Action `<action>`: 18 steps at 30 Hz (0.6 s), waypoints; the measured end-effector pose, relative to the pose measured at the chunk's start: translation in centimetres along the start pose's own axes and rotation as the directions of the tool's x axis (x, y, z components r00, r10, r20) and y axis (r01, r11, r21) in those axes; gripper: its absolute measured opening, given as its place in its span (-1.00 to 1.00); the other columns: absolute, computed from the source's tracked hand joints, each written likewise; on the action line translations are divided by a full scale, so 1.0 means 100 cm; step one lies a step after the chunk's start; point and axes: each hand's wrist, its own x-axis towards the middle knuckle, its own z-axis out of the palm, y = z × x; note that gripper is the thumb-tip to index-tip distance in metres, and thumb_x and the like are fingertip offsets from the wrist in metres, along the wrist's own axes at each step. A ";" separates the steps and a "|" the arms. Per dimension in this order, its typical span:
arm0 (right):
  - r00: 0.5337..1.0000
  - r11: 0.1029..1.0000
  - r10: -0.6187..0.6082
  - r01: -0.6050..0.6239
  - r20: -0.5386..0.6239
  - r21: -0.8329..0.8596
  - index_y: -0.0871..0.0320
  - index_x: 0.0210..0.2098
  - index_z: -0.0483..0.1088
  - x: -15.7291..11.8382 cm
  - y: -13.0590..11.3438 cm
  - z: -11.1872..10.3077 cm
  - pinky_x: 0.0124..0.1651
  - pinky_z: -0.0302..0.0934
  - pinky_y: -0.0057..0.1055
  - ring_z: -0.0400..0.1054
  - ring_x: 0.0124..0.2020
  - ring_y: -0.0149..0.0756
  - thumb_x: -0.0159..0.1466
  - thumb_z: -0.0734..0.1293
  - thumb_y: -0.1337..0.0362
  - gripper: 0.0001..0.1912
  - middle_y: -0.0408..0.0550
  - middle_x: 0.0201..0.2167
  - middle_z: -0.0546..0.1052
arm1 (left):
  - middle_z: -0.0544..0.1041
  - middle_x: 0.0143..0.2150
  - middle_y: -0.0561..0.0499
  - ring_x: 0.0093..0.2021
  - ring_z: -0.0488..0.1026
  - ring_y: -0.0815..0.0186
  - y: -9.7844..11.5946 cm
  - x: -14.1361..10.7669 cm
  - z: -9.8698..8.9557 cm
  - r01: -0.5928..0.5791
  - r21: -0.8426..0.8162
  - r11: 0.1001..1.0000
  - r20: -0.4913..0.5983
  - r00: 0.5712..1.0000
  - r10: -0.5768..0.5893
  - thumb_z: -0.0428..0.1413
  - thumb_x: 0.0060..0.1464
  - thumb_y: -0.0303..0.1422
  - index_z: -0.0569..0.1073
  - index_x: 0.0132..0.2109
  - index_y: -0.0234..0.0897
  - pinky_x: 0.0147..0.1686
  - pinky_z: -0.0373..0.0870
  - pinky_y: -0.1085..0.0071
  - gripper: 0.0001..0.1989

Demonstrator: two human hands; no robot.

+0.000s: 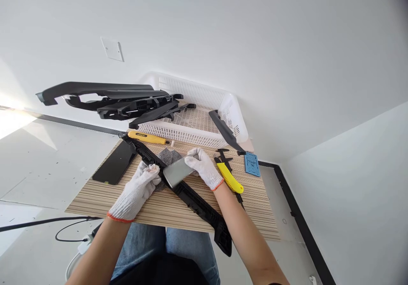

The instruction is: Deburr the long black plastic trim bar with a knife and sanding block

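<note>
A long black plastic part (194,200) lies diagonally across the striped wooden table (255,206), its lower end sticking out past the front edge. My left hand (140,187), in a white glove, is closed at the part's left side; what its fingers pinch is too small to name. In my gloved right hand (202,166) is a flat grey-green plate (177,172), gripped by its right end and tilted over the middle of the black part. Under both, a grey cloth (168,155) shows partly.
Behind stands a white basket (237,117) with several black parts (153,108) overhanging its left side. Around the work lie a yellow tool (147,138), a dark phone-like slab (116,162), a yellow cutter (229,177), small black pieces (224,158) and a blue card (252,163).
</note>
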 end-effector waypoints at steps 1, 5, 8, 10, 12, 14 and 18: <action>0.997 1.000 0.024 -0.025 0.067 0.006 0.05 -0.26 0.30 -0.001 0.000 0.001 -0.55 0.09 -0.49 0.22 -0.52 -0.43 -0.04 0.55 -0.01 -0.49 -0.24 -0.43 0.40 | 0.42 -0.44 0.17 -0.52 0.32 0.50 0.000 0.001 -0.001 0.003 0.001 1.000 -0.001 1.000 -0.003 0.58 -0.40 -0.33 0.45 -0.28 -0.24 -0.53 0.43 0.60 -0.45; 0.999 0.999 0.038 -0.038 -0.005 0.021 0.06 -0.25 0.29 -0.001 0.003 0.011 -0.61 0.02 -0.52 0.22 -0.56 -0.46 -0.03 0.55 -0.05 -0.46 -0.22 -0.42 0.44 | 0.43 -0.42 0.18 -0.52 0.33 0.51 -0.003 0.004 -0.003 -0.002 -0.021 1.000 0.007 1.000 0.002 0.56 -0.39 -0.40 0.49 -0.20 -0.22 -0.53 0.41 0.61 -0.44; 0.985 0.998 0.018 -0.007 -0.169 0.060 0.05 -0.25 0.25 0.003 0.006 0.013 -0.64 0.00 -0.53 0.19 -0.59 -0.48 0.01 0.51 -0.13 -0.45 -0.25 -0.44 0.42 | 0.44 -0.42 0.18 -0.51 0.32 0.53 -0.004 0.006 -0.003 -0.012 -0.045 0.999 0.006 1.000 0.012 0.55 -0.38 -0.43 0.49 -0.22 -0.23 -0.56 0.37 0.65 -0.46; 0.997 0.999 0.054 -0.053 -0.060 0.012 0.06 -0.26 0.27 0.004 0.005 0.010 -0.65 0.01 -0.53 0.19 -0.61 -0.48 -0.02 0.54 -0.11 -0.44 -0.24 -0.47 0.44 | 0.41 -0.46 0.20 -0.54 0.30 0.53 -0.004 0.006 -0.002 -0.010 -0.049 0.999 0.008 1.000 0.011 0.56 -0.41 -0.40 0.49 -0.23 -0.24 -0.59 0.35 0.65 -0.45; 0.996 0.995 0.089 -0.088 0.025 -0.042 0.07 -0.28 0.29 0.004 0.003 0.005 -0.66 0.04 -0.54 0.22 -0.62 -0.48 -0.04 0.56 -0.09 -0.45 -0.24 -0.50 0.45 | 0.40 -0.48 0.21 -0.55 0.28 0.54 -0.003 0.005 -0.001 -0.003 -0.045 0.999 0.004 1.000 0.003 0.58 -0.45 -0.38 0.49 -0.24 -0.24 -0.59 0.37 0.64 -0.42; 0.997 0.995 0.081 -0.081 -0.007 -0.049 0.07 -0.29 0.27 0.004 0.000 -0.001 -0.64 0.08 -0.55 0.24 -0.61 -0.48 0.00 0.55 -0.10 -0.46 -0.26 -0.51 0.43 | 0.40 -0.48 0.21 -0.56 0.27 0.55 -0.002 0.005 0.000 -0.001 -0.050 0.999 -0.009 1.000 0.000 0.59 -0.47 -0.37 0.49 -0.25 -0.25 -0.59 0.37 0.65 -0.41; 0.994 0.991 0.106 -0.103 0.026 -0.080 0.07 -0.28 0.27 0.004 -0.002 -0.011 -0.63 0.12 -0.55 0.30 -0.58 -0.45 0.02 0.56 -0.06 -0.48 -0.24 -0.49 0.46 | 0.40 -0.47 0.21 -0.55 0.28 0.55 -0.001 0.004 0.001 -0.003 -0.057 0.998 -0.010 1.000 0.003 0.58 -0.45 -0.41 0.48 -0.25 -0.24 -0.59 0.36 0.65 -0.43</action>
